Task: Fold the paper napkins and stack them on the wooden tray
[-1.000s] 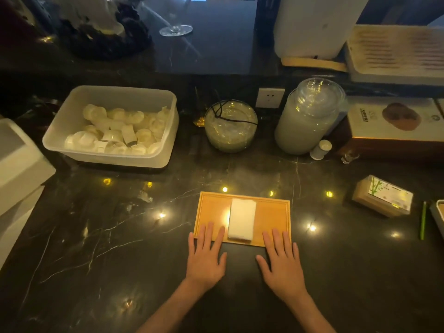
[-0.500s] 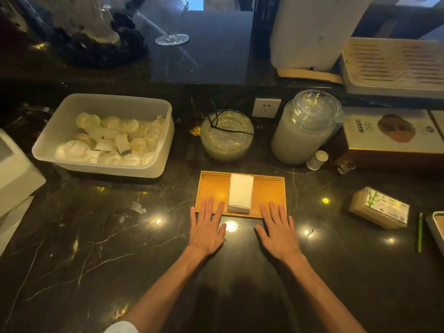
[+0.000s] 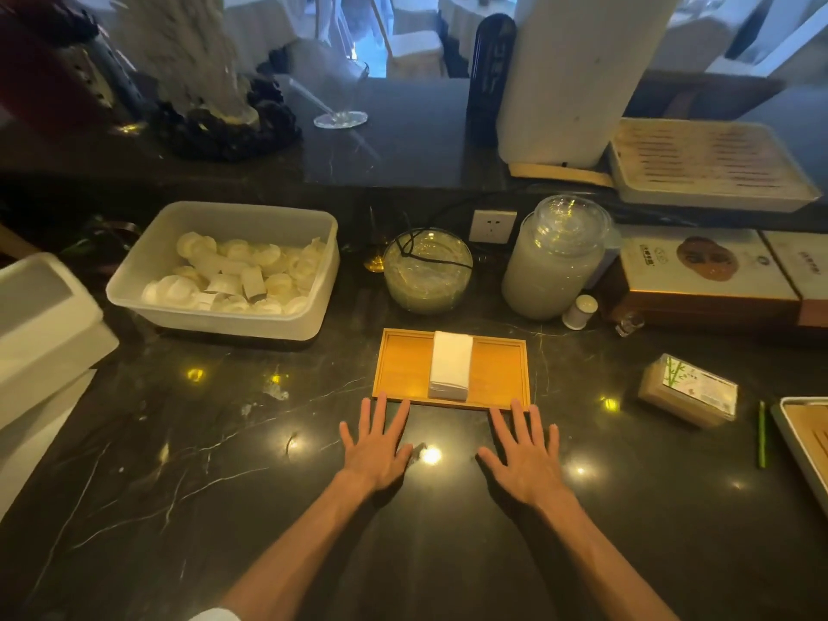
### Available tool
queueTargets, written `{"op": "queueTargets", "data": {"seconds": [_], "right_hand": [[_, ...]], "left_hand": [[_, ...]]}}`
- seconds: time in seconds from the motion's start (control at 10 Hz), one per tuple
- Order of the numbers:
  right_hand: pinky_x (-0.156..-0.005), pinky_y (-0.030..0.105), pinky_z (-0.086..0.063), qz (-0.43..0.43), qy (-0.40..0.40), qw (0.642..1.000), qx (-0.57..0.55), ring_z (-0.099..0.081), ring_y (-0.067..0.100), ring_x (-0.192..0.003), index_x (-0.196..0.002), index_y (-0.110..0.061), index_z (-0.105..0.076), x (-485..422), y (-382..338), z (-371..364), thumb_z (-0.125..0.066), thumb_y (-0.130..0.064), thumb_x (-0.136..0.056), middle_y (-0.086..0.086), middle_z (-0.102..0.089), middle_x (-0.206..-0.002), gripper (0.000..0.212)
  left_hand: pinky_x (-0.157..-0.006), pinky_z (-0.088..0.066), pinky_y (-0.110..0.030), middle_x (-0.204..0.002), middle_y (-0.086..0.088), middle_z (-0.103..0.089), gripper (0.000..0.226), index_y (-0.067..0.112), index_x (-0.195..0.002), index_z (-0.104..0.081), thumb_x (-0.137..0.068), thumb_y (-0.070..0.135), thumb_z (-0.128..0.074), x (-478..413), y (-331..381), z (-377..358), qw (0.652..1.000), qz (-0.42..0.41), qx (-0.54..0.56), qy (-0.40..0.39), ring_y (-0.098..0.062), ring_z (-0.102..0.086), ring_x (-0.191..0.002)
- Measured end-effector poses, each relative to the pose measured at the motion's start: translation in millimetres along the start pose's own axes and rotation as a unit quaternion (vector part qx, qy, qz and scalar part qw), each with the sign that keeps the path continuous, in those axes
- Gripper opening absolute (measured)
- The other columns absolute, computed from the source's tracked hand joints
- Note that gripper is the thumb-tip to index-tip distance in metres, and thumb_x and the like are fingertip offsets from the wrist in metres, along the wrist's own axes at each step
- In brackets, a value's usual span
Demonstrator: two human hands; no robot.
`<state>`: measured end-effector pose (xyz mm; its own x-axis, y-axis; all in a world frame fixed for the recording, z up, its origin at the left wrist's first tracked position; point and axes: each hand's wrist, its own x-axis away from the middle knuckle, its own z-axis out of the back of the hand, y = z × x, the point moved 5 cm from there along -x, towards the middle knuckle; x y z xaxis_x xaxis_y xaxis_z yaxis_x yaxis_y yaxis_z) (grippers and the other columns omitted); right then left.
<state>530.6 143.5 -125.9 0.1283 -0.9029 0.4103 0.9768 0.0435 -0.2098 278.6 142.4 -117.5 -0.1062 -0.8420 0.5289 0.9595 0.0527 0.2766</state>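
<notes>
While both palms lie flat on the dark, white-veined marble counter (image 3: 188,477), nothing is held in either. Far left, a white lidded plastic box (image 3: 40,316) sits at the counter's edge, and beside it a translucent rectangular plastic tub (image 3: 148,257) holds pale round pieces. The left hand (image 3: 375,445) rests with fingers spread and straight, empty, its fingertips right at the near left rim of the shallow rectangular wooden tray (image 3: 403,365); whether they touch it cannot be told. On the middle of that tray lies a neat stack of folded white paper napkins (image 3: 450,365), a tall narrow rectangle with layered edges showing at its near end, running from the far rim to the near rim. The stack lies beyond the gap between the two hands, touched by neither. Behind the tray stand a round glass bowl (image 3: 428,273) with a black cord across it and a large lidded glass jar (image 3: 553,257). The right hand (image 3: 526,452), likewise spread flat and empty, has its fingertips at the tray's near right corner. Further right lies a brown tissue packet (image 3: 687,389) with a green bamboo print.
</notes>
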Motion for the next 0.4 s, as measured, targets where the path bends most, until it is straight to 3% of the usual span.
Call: {"op": "queueTargets", "data": {"seconds": [0.1,0.2,0.4], "right_hand": [[-0.12,0.059,0.002,0.023,0.052,0.998,-0.019,0.007,0.03,-0.154,-0.158,-0.037,-0.001,-4,-4,37,-0.023,-0.067,-0.097,0.003,0.0,-0.169,0.072],[-0.121,0.059,-0.004,0.032,0.081,0.996,0.011,-0.009,0.026,-0.154,-0.158,-0.035,-0.01,-8,-10,88,-0.023,-0.064,-0.098,-0.001,-0.023,-0.166,0.068],[-0.122,0.058,-0.006,0.057,0.189,0.98,0.016,-0.015,0.022,-0.153,-0.158,-0.036,-0.013,-2,-33,217,-0.032,-0.062,-0.097,-0.004,-0.034,-0.161,0.069]], "left_hand": [[-0.119,0.007,-0.067,-0.168,-0.006,0.018,0.069,0.036,-0.158,0.008,-0.104,0.047,-0.034,5,1,27,0.999,0.001,-0.007,0.046,-0.034,0.018,-0.153],[-0.115,0.013,-0.068,-0.17,-0.002,-0.004,0.059,0.033,-0.159,-0.009,-0.105,0.046,-0.028,9,8,69,0.991,-0.009,-0.082,0.11,-0.03,0.006,-0.156],[-0.121,0.003,-0.064,-0.168,0.0,-0.02,0.054,0.029,-0.157,-0.024,-0.105,0.044,-0.029,13,24,173,0.969,-0.034,-0.127,0.211,-0.025,-0.006,-0.156]]}}
